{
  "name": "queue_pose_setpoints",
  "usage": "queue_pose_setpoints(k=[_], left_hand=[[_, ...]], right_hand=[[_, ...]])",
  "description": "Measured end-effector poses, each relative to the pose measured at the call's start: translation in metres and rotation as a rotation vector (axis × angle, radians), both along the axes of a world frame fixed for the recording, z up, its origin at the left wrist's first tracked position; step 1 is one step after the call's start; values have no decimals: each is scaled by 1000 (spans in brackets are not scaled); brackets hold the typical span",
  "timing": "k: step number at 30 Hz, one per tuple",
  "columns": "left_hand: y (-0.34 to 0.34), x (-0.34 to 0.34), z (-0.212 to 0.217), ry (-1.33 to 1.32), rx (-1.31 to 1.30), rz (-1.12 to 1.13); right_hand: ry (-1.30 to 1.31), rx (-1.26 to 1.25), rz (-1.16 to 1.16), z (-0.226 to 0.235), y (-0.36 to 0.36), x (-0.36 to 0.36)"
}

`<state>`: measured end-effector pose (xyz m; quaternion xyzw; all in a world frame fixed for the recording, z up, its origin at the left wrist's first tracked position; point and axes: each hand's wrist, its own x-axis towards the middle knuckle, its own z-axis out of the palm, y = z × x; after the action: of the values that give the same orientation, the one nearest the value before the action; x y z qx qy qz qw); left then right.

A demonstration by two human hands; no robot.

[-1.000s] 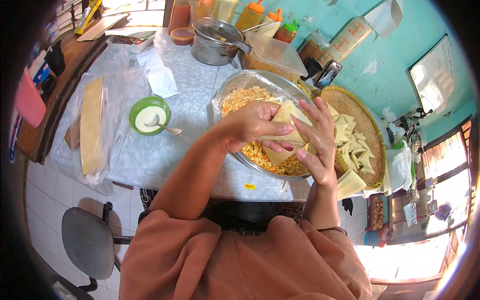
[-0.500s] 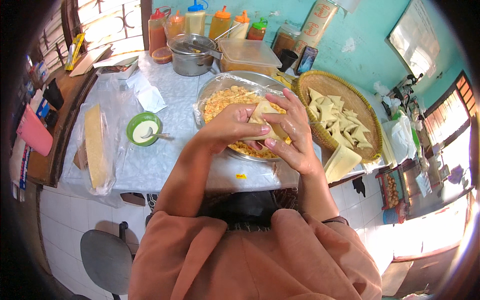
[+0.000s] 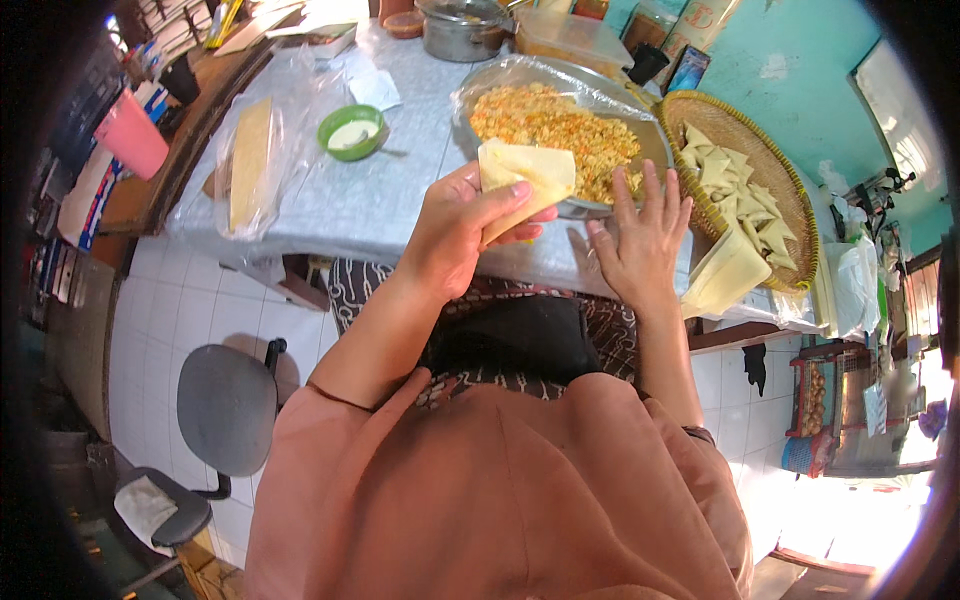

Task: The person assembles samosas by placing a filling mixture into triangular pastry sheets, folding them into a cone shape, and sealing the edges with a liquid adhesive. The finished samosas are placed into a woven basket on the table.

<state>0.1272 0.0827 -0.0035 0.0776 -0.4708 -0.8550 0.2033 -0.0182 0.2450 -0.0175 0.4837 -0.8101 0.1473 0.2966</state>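
My left hand (image 3: 447,232) pinches a folded pale pastry wrapper (image 3: 545,172), its thumb across the front and the fingers behind. The wrapper forms a cone-like pocket in front of the filling bowl. Spread fingers mark my right hand (image 3: 640,250), which holds nothing; its fingertips reach the near right rim of the wide metal bowl (image 3: 655,150). Crumbly orange-yellow filling (image 3: 560,125) lies in that bowl, with clear plastic film at its far edge. To the right, folded triangular pastries (image 3: 738,195) sit in a round woven tray (image 3: 775,130). Flat wrappers (image 3: 728,272) lie beside my right wrist.
A green bowl (image 3: 348,152) of white paste with a spoon stands at left. Beyond it, a plastic bag (image 3: 250,175) holds more wrapper sheets. A grey pot (image 3: 462,42) and a lidded plastic box (image 3: 575,42) stand at the back. A grey chair (image 3: 228,410) is lower left.
My right hand has let go of the wrapper and moved to the bowl's near right rim. My left hand keeps the wrapper, now more folded. The view has tilted down.
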Motion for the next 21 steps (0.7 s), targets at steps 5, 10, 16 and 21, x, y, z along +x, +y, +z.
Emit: queue_pose_setpoints(k=[5,10,16,21], left_hand=[[28,9,-1,60,139,14],[70,14,1,9,172,-227],[93,22,0,-49,76,-468],[98,12,-23,-25,-85,-422]], right_hand=[[-208,141,281,18,31,30],[-1487,360,688,6,51,44],[-2044,-647,979,-4,52,81],[-1822,-656,824,-17,57,77]])
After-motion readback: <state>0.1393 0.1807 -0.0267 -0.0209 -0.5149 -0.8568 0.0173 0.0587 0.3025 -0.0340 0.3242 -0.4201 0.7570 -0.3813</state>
